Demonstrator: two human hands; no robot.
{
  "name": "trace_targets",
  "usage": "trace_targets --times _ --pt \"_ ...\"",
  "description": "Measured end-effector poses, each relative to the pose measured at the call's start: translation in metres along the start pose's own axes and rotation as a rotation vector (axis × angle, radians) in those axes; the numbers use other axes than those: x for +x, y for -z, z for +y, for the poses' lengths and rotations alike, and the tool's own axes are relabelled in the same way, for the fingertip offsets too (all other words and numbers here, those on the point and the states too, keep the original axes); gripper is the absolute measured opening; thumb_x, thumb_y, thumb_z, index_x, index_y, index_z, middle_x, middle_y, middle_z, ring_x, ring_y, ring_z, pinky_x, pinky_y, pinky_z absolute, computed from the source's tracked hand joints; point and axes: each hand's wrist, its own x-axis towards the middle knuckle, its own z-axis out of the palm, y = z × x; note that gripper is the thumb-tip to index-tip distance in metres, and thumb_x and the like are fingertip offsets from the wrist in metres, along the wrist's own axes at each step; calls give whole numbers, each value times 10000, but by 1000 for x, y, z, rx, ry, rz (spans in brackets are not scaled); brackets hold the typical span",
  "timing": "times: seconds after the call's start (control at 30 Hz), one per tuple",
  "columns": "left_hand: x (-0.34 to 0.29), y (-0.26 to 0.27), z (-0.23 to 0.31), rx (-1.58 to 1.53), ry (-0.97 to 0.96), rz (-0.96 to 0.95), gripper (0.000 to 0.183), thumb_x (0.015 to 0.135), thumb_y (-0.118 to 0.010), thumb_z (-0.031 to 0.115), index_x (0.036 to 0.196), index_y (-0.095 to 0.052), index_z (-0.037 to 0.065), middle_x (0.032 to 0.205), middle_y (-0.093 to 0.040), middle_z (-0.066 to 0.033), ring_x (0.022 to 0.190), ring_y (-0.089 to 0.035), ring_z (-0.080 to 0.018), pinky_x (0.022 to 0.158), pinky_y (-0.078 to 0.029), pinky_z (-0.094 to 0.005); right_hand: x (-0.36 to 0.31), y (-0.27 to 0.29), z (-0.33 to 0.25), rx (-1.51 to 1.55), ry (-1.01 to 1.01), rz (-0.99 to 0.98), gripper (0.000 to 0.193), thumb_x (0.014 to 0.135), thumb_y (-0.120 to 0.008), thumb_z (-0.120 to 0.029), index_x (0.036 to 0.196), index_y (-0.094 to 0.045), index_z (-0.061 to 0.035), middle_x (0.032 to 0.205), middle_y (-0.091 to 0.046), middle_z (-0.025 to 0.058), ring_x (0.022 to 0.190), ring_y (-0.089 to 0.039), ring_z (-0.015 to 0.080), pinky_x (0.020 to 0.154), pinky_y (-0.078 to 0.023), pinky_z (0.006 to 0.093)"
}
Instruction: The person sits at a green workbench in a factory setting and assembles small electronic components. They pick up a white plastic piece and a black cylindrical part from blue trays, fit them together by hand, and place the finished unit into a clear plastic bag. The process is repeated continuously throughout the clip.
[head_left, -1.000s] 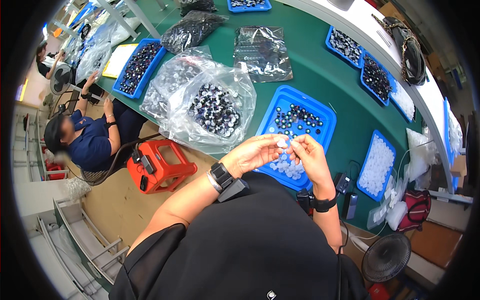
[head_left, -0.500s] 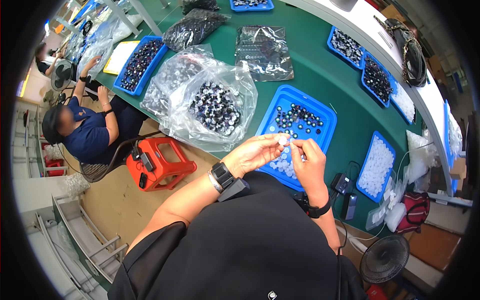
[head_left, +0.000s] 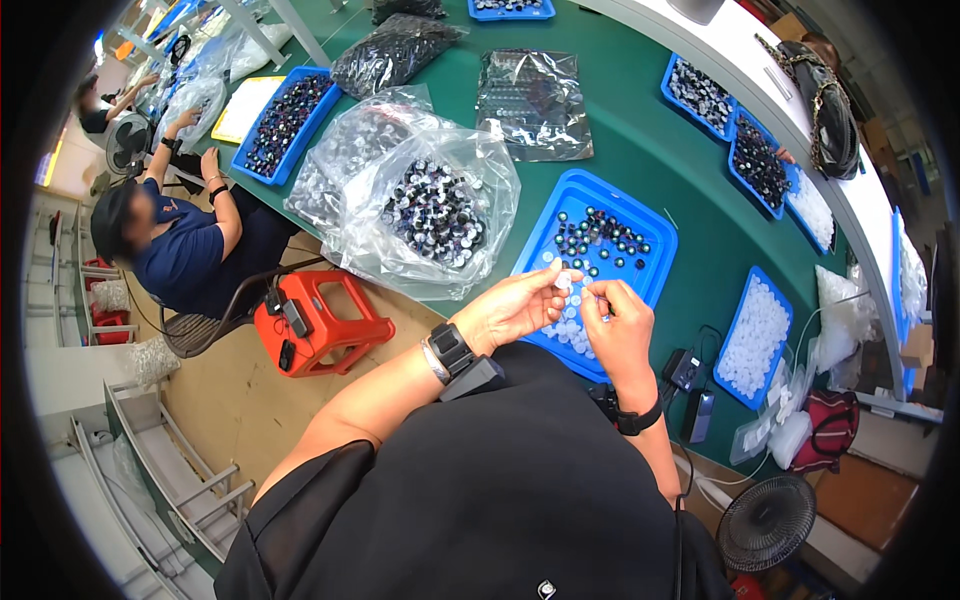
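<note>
Over the near part of a blue tray (head_left: 660,240), my left hand (head_left: 508,308) pinches a small whitish round cap (head_left: 564,281) between thumb and fingers. Just right of it, my right hand (head_left: 624,322) has its thumb and fingertips drawn together; whatever they hold is too small to make out. A narrow gap separates the two hands' fingertips. Dark shiny round pieces (head_left: 603,240) lie loose in the tray's far half. Whitish round caps (head_left: 568,335) lie in its near half, partly hidden under my hands.
An open clear bag (head_left: 435,215) of dark and white pieces lies left of the tray. Right of it stands a blue tray of white caps (head_left: 752,335). A flat dark plastic pack (head_left: 535,105) lies beyond. A person (head_left: 185,235) sits left, near a red stool (head_left: 320,322).
My right fingertips have drawn slightly away from the cap in my left hand. The cap has turned a little. The whole view has shifted slightly.
</note>
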Motion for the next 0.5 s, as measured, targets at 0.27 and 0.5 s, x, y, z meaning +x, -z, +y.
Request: trace_targets --times 0.27,0.5 --pt "1 -2 -1 41 1 30 369 949 -525 311 1152 -542 3 810 -542 28 689 -477 -84 643 -444 -222 -1 -1 -1 27 -38 -27 45 751 -663 -17 765 -620 -16 657 -581 54 513 -494 116 475 -402 270" --pt "4 -1 -3 5 18 37 338 936 -549 309 1097 -557 12 805 -546 20 687 -479 -90 633 -440 -222 1 -7 -2 26 -29 29 41 733 -663 -32 750 -626 -38 631 -578 50 506 -520 151 476 -419 294"
